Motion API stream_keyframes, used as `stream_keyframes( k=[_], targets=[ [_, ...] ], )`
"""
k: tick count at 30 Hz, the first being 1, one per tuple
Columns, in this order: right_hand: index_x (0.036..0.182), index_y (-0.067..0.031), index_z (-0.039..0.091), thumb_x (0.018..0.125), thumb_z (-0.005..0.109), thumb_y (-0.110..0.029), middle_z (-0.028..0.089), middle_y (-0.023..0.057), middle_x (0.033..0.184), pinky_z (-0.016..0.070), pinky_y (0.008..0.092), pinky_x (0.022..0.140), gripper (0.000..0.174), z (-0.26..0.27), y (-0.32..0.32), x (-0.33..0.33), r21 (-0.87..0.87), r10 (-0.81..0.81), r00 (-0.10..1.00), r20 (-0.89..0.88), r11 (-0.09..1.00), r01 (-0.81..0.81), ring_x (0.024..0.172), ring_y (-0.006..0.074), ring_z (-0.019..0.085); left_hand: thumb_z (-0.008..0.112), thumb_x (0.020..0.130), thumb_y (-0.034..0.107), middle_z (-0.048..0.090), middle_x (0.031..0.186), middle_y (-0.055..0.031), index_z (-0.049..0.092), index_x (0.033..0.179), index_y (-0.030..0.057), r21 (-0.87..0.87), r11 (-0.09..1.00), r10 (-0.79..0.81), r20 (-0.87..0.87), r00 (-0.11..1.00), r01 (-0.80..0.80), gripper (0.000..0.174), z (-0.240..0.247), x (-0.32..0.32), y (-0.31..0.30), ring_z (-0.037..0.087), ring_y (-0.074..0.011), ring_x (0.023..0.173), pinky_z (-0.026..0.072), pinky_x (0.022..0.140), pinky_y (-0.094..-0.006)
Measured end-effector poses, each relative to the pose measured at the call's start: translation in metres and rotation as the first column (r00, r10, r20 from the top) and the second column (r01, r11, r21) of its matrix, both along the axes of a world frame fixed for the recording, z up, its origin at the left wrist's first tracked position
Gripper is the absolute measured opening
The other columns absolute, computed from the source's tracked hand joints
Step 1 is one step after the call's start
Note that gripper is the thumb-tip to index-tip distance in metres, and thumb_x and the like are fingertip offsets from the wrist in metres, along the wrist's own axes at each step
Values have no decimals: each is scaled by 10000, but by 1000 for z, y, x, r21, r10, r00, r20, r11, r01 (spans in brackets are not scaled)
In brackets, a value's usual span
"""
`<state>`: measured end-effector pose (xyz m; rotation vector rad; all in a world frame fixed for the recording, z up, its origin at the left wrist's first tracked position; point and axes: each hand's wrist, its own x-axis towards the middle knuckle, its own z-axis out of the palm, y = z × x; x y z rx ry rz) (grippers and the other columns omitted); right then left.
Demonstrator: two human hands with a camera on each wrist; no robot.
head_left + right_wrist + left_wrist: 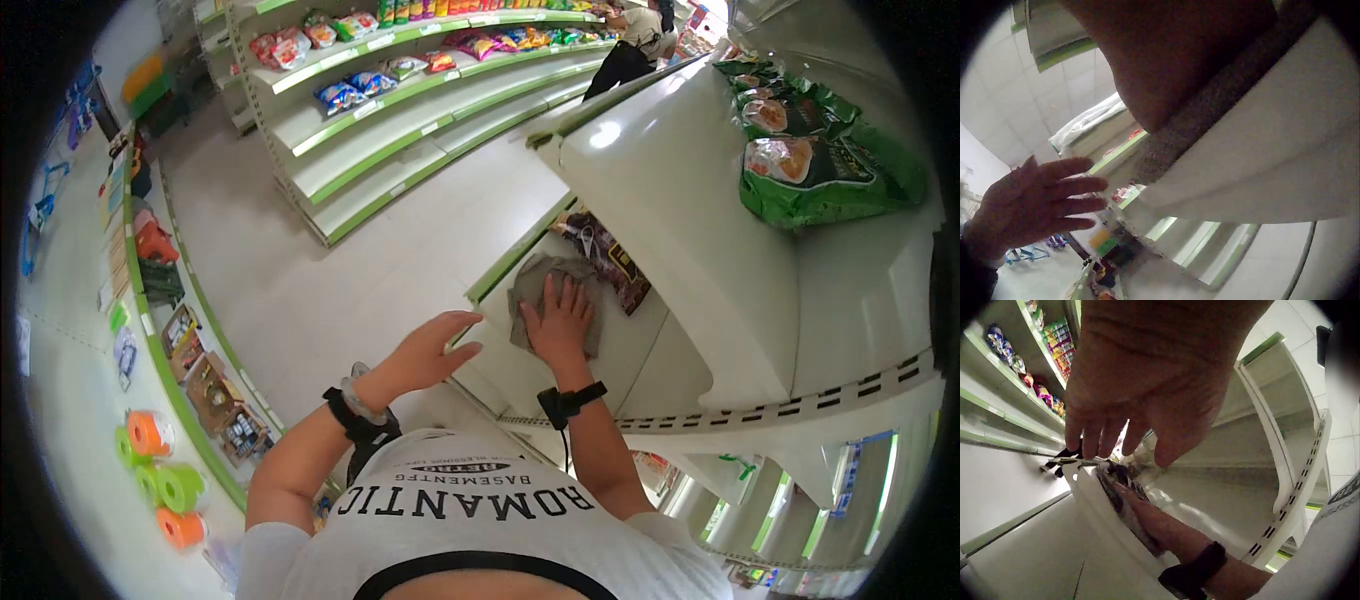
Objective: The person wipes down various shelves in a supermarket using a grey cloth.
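Note:
A grey-brown cloth [541,288] lies on a low white shelf [625,375], and my right hand [562,322] rests flat on it with fingers spread. In the right wrist view the cloth [1210,103] shows as a dark strip under the right hand [1191,56]. Beside the cloth, touching or nearly so, is a dark brown snack bag [610,262]. My left hand [425,348] hangs in the air left of the shelf, fingers extended, holding nothing; the left wrist view shows the left hand [1147,381] from close up.
Green packages [800,175] stand on the upper shelf [650,150] at the right. Across the aisle floor [370,270], shelving holds snack bags [340,95]. A person [630,50] is at the far end. Left shelving carries boxes [212,390] and orange and green rolls [182,487].

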<state>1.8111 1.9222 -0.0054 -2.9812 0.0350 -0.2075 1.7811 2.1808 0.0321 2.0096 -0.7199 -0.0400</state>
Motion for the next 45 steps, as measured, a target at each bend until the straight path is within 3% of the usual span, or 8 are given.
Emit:
stream_keyframes(
  k=[2,5,9,15,26,31,43,45],
  targets=[
    [1585,-99,307,1001,461,-578,250,265,1618,143,673,1182,770,1,2,3,-17,-13,1000,15,1000,14,1498,491,183,669,963,285,541,1408,-236,491,1415,-11,75,997,-36,107,994,28,569,-11,27,-15,503,-402,1318,414,1115,-450],
    [1569,-105,341,986,497,-561,266,255,1614,164,663,1181,756,0,4,8,-25,-56,998,24,998,57,1503,462,201,692,930,279,500,1438,-267,468,1431,-27,140,989,-79,263,962,43,628,-25,63,-30,481,-428,1331,409,1117,-466],
    [1541,-130,405,964,530,-561,324,228,1598,196,651,1177,731,35,13,10,38,-187,975,-116,980,193,1494,437,247,725,873,209,432,1491,-304,409,1459,-60,242,947,-259,187,948,211,718,-8,87,-44,415,-450,1390,354,1171,-466],
    [1487,-159,493,948,543,-544,433,203,1541,203,589,1205,664,15,11,0,202,-291,947,138,944,261,1470,415,311,690,891,184,393,1496,-346,382,1455,-98,327,894,-399,263,879,307,702,-33,102,-50,397,-488,1384,356,1157,-494],
    [1504,-170,465,950,581,-439,376,167,1585,190,574,1213,626,-12,-35,-94,320,-317,921,227,917,237,1507,386,255,650,944,150,278,1602,-269,356,1490,-94,337,908,-325,195,925,248,666,-47,105,-50,305,-405,1479,336,1188,-443],
    [1469,-113,480,913,626,-405,401,185,1552,197,603,1198,645,-6,-30,-104,262,-553,793,256,829,494,1494,429,244,659,945,142,296,1595,-266,373,1494,-60,348,920,-265,221,939,178,652,-50,98,-49,293,-397,1488,320,1192,-464],
    [1468,-129,480,943,582,-457,359,171,1592,196,611,1191,627,-26,-39,-103,288,-192,940,284,952,107,1493,427,244,693,948,164,412,1549,-196,496,1455,57,266,938,-242,34,970,225,554,-53,109,-50,373,-349,1453,345,1161,-448],
    [1467,-140,483,950,570,-449,354,169,1596,205,610,1187,609,-35,-44,-109,274,-250,923,293,947,169,1492,423,248,697,949,170,412,1553,-186,497,1460,74,249,944,-221,-16,975,218,557,-54,112,-45,374,-342,1455,356,1150,-444]
  ],
)
